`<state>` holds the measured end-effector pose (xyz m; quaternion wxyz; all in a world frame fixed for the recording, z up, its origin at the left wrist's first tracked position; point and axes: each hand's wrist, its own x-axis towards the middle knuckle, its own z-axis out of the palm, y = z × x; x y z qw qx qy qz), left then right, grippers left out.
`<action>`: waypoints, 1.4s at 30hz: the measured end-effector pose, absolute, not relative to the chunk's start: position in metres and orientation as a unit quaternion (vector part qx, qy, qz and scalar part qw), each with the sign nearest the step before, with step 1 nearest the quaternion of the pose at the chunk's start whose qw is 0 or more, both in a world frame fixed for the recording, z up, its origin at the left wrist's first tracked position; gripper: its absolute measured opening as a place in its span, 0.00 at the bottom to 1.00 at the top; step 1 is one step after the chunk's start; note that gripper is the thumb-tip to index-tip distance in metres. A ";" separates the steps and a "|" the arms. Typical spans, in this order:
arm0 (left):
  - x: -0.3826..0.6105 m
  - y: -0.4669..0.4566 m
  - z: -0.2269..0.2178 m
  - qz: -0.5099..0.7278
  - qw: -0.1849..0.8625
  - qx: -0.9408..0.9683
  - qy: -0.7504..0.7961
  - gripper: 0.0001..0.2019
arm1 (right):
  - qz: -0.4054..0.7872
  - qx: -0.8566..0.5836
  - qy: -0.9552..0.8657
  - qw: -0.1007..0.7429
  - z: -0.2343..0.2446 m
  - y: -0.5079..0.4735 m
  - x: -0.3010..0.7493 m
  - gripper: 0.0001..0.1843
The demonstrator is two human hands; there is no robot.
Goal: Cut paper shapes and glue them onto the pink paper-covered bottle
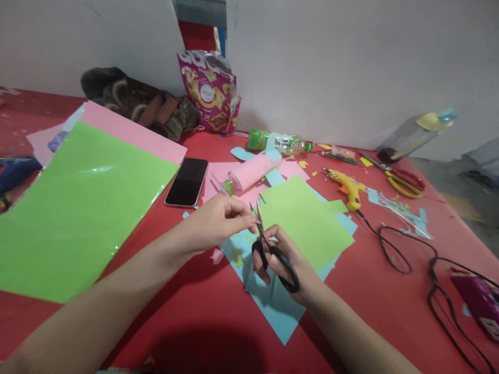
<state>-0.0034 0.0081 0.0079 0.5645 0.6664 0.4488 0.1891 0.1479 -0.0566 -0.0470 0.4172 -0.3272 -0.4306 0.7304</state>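
Note:
My right hand point(286, 254) grips black-handled scissors point(262, 228), fingers through the loops and the blades slightly apart. A small bit of pink paper point(258, 220) is pinched between the thumb and fingers of my left hand point(224, 221), right at the blades. Below both hands lie a green sheet point(307, 218) and a light blue sheet point(280, 311), with paper scraps point(237, 257) on them. Just beyond my left hand, a bottle wrapped in pink paper point(255, 171) rests on its side, its green cap point(228, 185) toward me.
A phone point(187, 182) and a large green paper pack point(89, 208) lie left. Rearward are a snack bag point(210, 93) and a green bottle point(259, 140). On the right are a yellow glue gun point(349, 188) with a trailing black cord point(432, 267) and larger scissors point(403, 182).

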 end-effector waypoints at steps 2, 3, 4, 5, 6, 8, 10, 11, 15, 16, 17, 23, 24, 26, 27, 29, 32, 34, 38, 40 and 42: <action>-0.003 0.007 0.008 0.198 0.567 0.661 0.449 0.10 | 0.730 -0.324 -0.430 0.420 -0.047 -0.057 0.148 0.20; -0.003 0.007 0.008 0.203 0.568 0.658 0.450 0.10 | 0.730 -0.324 -0.430 0.422 -0.047 -0.057 0.148 0.21; -0.002 0.006 0.008 0.208 0.571 0.654 0.451 0.10 | 0.729 -0.324 -0.429 0.424 -0.048 -0.057 0.148 0.21; -0.002 0.006 0.008 0.211 0.575 0.649 0.452 0.10 | 0.727 -0.325 -0.429 0.426 -0.048 -0.057 0.148 0.21; -0.002 0.005 0.007 0.212 0.581 0.640 0.456 0.10 | 0.726 -0.327 -0.428 0.428 -0.048 -0.057 0.148 0.21; -0.002 0.003 0.005 0.204 0.599 0.619 0.466 0.10 | 0.724 -0.331 -0.425 0.431 -0.048 -0.058 0.148 0.21; -0.002 0.002 0.001 0.193 0.611 0.604 0.474 0.11 | 0.723 -0.333 -0.425 0.432 -0.048 -0.058 0.147 0.21; -0.002 0.001 0.000 0.194 0.612 0.603 0.474 0.11 | 0.723 -0.332 -0.425 0.432 -0.048 -0.057 0.147 0.21; -0.001 0.000 -0.004 0.216 0.587 0.626 0.465 0.12 | 0.723 -0.330 -0.427 0.432 -0.047 -0.057 0.148 0.21; -0.001 0.000 -0.004 0.220 0.581 0.630 0.466 0.12 | 0.722 -0.332 -0.427 0.432 -0.046 -0.057 0.148 0.21; 0.000 -0.001 -0.004 0.223 0.575 0.633 0.469 0.12 | 0.720 -0.333 -0.428 0.433 -0.047 -0.057 0.148 0.21; 0.006 -0.003 0.001 0.264 0.550 0.635 0.473 0.12 | 0.710 -0.334 -0.440 0.437 -0.048 -0.058 0.147 0.20; 0.007 -0.004 0.001 0.271 0.551 0.633 0.473 0.12 | 0.708 -0.335 -0.440 0.439 -0.048 -0.058 0.147 0.20; 0.008 -0.004 0.001 0.279 0.556 0.625 0.471 0.11 | 0.707 -0.336 -0.437 0.443 -0.048 -0.059 0.146 0.20; 0.008 -0.005 0.001 0.282 0.559 0.623 0.469 0.11 | 0.706 -0.337 -0.436 0.445 -0.048 -0.059 0.146 0.20; 0.008 -0.006 0.000 0.286 0.564 0.619 0.467 0.11 | 0.705 -0.339 -0.434 0.447 -0.048 -0.059 0.145 0.20; 0.009 -0.007 -0.001 0.290 0.565 0.616 0.467 0.12 | 0.700 -0.344 -0.434 0.450 -0.049 -0.060 0.144 0.21; 0.010 -0.008 -0.001 0.289 0.567 0.613 0.468 0.12 | 0.697 -0.344 -0.436 0.452 -0.049 -0.060 0.144 0.20; 0.011 -0.009 0.000 0.287 0.568 0.606 0.477 0.12 | 0.693 -0.346 -0.440 0.455 -0.050 -0.060 0.144 0.20; 0.011 -0.010 0.000 0.288 0.572 0.603 0.476 0.12 | 0.692 -0.345 -0.441 0.455 -0.050 -0.060 0.144 0.20; 0.012 -0.011 -0.001 0.290 0.576 0.600 0.474 0.12 | 0.692 -0.343 -0.442 0.456 -0.051 -0.060 0.144 0.20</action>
